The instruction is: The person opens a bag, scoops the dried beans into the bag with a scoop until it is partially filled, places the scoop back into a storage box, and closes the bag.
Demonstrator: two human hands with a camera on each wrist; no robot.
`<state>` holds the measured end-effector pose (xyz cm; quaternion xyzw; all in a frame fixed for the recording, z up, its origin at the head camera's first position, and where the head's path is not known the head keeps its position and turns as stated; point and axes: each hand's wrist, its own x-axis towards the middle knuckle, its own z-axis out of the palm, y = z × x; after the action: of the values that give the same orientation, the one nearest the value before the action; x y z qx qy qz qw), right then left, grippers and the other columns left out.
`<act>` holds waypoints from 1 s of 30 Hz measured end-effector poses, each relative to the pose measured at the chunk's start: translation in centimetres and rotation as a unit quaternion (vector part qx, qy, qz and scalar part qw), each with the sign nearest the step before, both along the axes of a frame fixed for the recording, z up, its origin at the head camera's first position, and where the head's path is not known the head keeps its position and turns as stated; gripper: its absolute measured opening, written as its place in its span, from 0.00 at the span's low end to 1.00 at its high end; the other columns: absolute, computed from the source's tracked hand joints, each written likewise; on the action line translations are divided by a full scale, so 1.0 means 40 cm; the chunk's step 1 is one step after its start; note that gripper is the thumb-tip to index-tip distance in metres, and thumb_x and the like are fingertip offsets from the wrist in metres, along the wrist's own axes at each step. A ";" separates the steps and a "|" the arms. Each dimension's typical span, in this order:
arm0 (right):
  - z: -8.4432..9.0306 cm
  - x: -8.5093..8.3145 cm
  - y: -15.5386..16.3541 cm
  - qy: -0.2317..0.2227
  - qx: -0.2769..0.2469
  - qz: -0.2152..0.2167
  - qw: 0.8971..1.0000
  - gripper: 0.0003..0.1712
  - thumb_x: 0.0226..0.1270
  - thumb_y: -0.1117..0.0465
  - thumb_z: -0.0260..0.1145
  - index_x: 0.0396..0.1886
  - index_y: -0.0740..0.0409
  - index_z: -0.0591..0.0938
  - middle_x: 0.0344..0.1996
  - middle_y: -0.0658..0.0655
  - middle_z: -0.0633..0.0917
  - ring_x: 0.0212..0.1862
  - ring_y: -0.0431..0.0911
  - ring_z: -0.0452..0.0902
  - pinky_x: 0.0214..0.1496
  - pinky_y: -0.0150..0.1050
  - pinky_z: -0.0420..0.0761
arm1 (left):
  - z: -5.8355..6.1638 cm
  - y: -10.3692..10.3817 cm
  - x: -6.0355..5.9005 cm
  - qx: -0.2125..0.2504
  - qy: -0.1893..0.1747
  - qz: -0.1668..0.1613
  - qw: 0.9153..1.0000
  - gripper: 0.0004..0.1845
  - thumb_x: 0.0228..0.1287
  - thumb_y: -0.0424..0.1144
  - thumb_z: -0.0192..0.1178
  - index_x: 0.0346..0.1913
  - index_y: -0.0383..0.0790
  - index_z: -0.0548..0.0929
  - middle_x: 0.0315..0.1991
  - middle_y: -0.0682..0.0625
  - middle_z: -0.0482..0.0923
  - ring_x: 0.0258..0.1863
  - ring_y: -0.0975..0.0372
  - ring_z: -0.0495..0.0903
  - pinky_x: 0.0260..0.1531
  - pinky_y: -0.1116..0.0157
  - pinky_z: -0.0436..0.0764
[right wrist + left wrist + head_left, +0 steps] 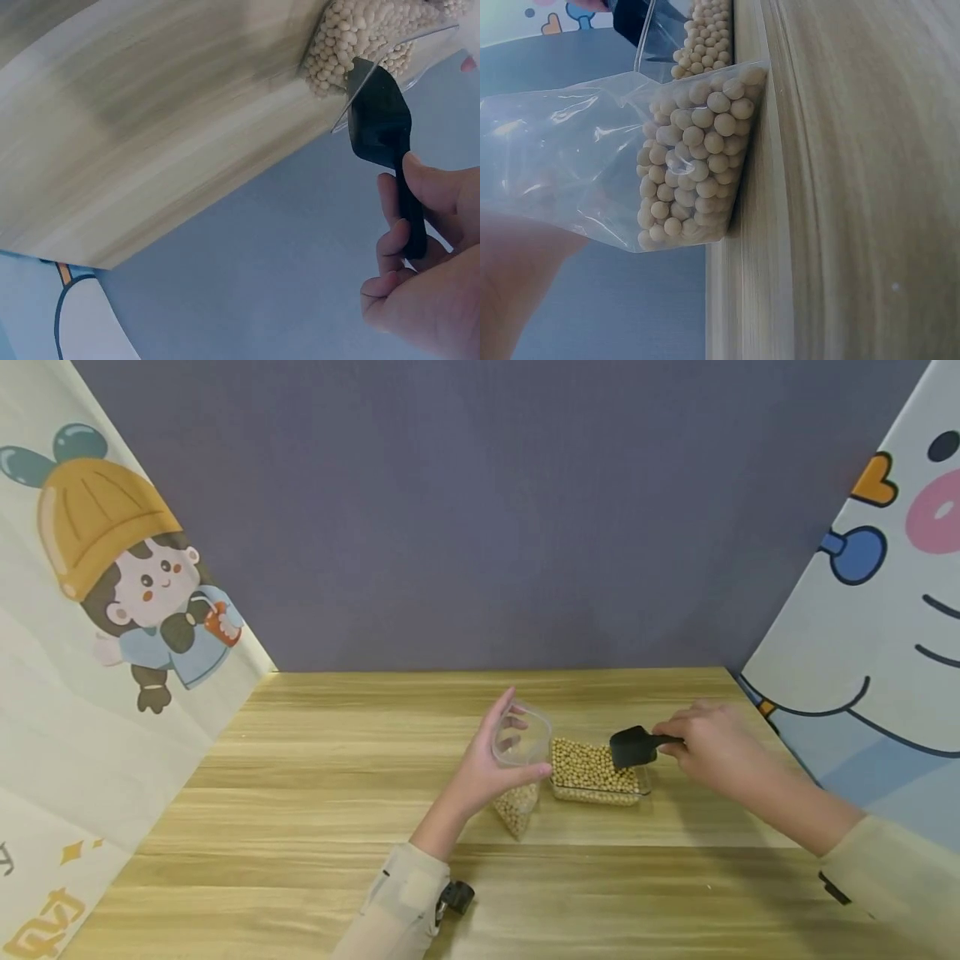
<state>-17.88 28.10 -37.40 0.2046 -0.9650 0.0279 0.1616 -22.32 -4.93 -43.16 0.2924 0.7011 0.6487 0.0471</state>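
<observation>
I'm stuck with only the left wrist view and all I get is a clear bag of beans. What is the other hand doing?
Observer: The right hand grips a black scoop by its handle.
Operator: Where is the scoop?
Observer: Its blade sits at the right end of a clear tray full of beans.
Operator: And my bag?
Observer: The left hand holds the bag open at its mouth, just left of the tray, its bottom resting on the wooden table.

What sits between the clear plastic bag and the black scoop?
The clear tray of soybeans lies between the clear plastic bag and the black scoop, seen in the head view.
</observation>
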 end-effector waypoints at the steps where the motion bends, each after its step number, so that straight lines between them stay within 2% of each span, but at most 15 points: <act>1: -0.004 -0.001 -0.001 -0.002 -0.005 -0.004 1.000 0.12 0.59 0.62 0.81 0.43 0.57 0.94 0.36 0.57 0.93 0.33 0.51 0.79 0.28 0.42 0.73 | 0.000 0.000 0.000 -0.001 -0.001 -0.001 1.000 0.64 0.56 0.52 0.81 0.88 0.55 0.47 0.76 0.47 0.64 0.76 0.39 0.65 0.80 0.41 0.68; 3: -0.012 -0.003 -0.002 -0.011 -0.016 -0.009 1.000 0.12 0.60 0.62 0.81 0.43 0.57 0.94 0.35 0.57 0.93 0.32 0.50 0.79 0.29 0.42 0.71 | 0.000 0.001 0.000 -0.002 -0.003 0.000 1.000 0.64 0.56 0.51 0.81 0.87 0.56 0.48 0.76 0.47 0.64 0.76 0.41 0.66 0.80 0.42 0.68; 8: -0.036 -0.012 -0.001 -0.051 -0.072 -0.026 0.996 0.13 0.62 0.62 0.79 0.46 0.61 0.93 0.38 0.63 0.93 0.32 0.51 0.82 0.30 0.44 0.78 | 0.003 0.002 0.002 -0.003 -0.003 0.005 1.000 0.64 0.56 0.48 0.81 0.87 0.57 0.48 0.76 0.47 0.64 0.75 0.43 0.68 0.80 0.42 0.69; 12: -0.064 -0.012 -0.002 -0.118 -0.152 -0.056 0.980 0.17 0.67 0.61 0.76 0.53 0.64 0.91 0.46 0.72 0.92 0.18 0.42 0.68 0.23 0.38 0.72 | 0.002 0.003 0.002 -0.005 -0.004 0.008 1.000 0.64 0.55 0.48 0.82 0.87 0.57 0.49 0.76 0.47 0.65 0.75 0.45 0.68 0.80 0.43 0.69; 14: -0.080 -0.011 0.000 -0.145 -0.188 -0.074 0.969 0.19 0.70 0.60 0.74 0.57 0.65 0.89 0.50 0.74 0.90 0.16 0.39 0.57 0.21 0.36 0.65 | 0.002 0.003 0.002 -0.007 -0.004 0.009 1.000 0.64 0.55 0.49 0.82 0.87 0.58 0.49 0.76 0.47 0.65 0.75 0.46 0.69 0.80 0.44 0.70; 15: -0.089 -0.011 0.001 -0.152 -0.201 -0.082 0.964 0.20 0.70 0.60 0.74 0.58 0.64 0.89 0.52 0.74 0.89 0.16 0.40 0.55 0.21 0.36 0.65 | 0.002 0.003 0.002 -0.008 -0.005 0.009 1.000 0.64 0.55 0.49 0.82 0.87 0.58 0.49 0.76 0.48 0.65 0.75 0.46 0.69 0.80 0.44 0.70; 17: -0.104 -0.011 0.004 -0.158 -0.218 -0.093 0.959 0.20 0.71 0.59 0.73 0.58 0.63 0.89 0.55 0.73 0.88 0.19 0.40 0.59 0.24 0.35 0.67 | 0.002 0.004 0.002 -0.010 -0.005 0.009 1.000 0.64 0.54 0.50 0.82 0.87 0.58 0.49 0.76 0.48 0.65 0.75 0.46 0.69 0.80 0.44 0.69; 19: -0.116 -0.013 0.008 -0.161 -0.231 -0.101 0.954 0.19 0.72 0.58 0.73 0.58 0.62 0.89 0.57 0.72 0.88 0.23 0.41 0.68 0.27 0.35 0.68 | 0.002 0.006 0.002 -0.011 -0.006 0.008 1.000 0.64 0.54 0.51 0.82 0.87 0.59 0.49 0.76 0.49 0.65 0.75 0.46 0.68 0.80 0.44 0.69; 22: -0.126 -0.016 0.009 -0.173 -0.252 -0.110 0.946 0.19 0.73 0.57 0.73 0.59 0.60 0.89 0.59 0.72 0.87 0.27 0.46 0.72 0.27 0.36 0.69 | 0.003 0.007 0.001 -0.012 -0.005 0.009 1.000 0.65 0.54 0.51 0.82 0.87 0.59 0.49 0.76 0.49 0.65 0.75 0.46 0.69 0.80 0.45 0.70; 24: -0.130 -0.018 0.008 -0.174 -0.261 -0.108 0.943 0.19 0.73 0.56 0.73 0.59 0.58 0.90 0.60 0.71 0.87 0.33 0.51 0.81 0.30 0.36 0.71 | 0.003 0.007 0.001 -0.012 -0.002 0.010 1.000 0.65 0.54 0.51 0.82 0.87 0.59 0.49 0.75 0.48 0.65 0.75 0.47 0.69 0.80 0.45 0.70; 25: -0.131 -0.019 0.006 -0.177 -0.265 -0.105 0.942 0.19 0.73 0.55 0.73 0.59 0.57 0.90 0.60 0.71 0.87 0.34 0.54 0.83 0.30 0.39 0.76 | 0.003 0.007 0.001 -0.012 -0.002 0.011 1.000 0.64 0.54 0.51 0.82 0.87 0.59 0.49 0.75 0.48 0.65 0.75 0.47 0.69 0.80 0.44 0.70; 27: -0.133 -0.020 0.001 -0.181 -0.270 -0.097 0.941 0.20 0.72 0.54 0.73 0.59 0.56 0.90 0.59 0.69 0.88 0.45 0.61 0.88 0.37 0.42 0.80 | 0.003 0.007 0.002 -0.011 -0.001 0.013 1.000 0.64 0.53 0.50 0.82 0.87 0.59 0.49 0.76 0.47 0.65 0.74 0.47 0.70 0.79 0.44 0.70; 29: -0.137 -0.023 -0.005 -0.184 -0.270 -0.087 0.941 0.20 0.72 0.53 0.73 0.59 0.55 0.90 0.59 0.68 0.88 0.59 0.66 0.86 0.44 0.44 0.81 | 0.003 0.007 0.003 -0.010 0.000 0.014 1.000 0.64 0.54 0.49 0.82 0.87 0.58 0.49 0.75 0.47 0.65 0.74 0.47 0.70 0.79 0.44 0.70; 30: -0.140 -0.024 -0.007 -0.189 -0.274 -0.084 0.939 0.21 0.72 0.52 0.73 0.59 0.55 0.90 0.59 0.68 0.88 0.60 0.66 0.85 0.44 0.45 0.81 | 0.003 0.007 0.003 -0.010 -0.001 0.014 1.000 0.64 0.54 0.49 0.82 0.87 0.58 0.49 0.75 0.47 0.65 0.74 0.48 0.70 0.79 0.44 0.70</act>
<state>-18.85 27.80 -43.00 0.0618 -0.9465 0.3155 0.0273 -22.19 -4.66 -43.06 0.2814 0.7114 0.6427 0.0420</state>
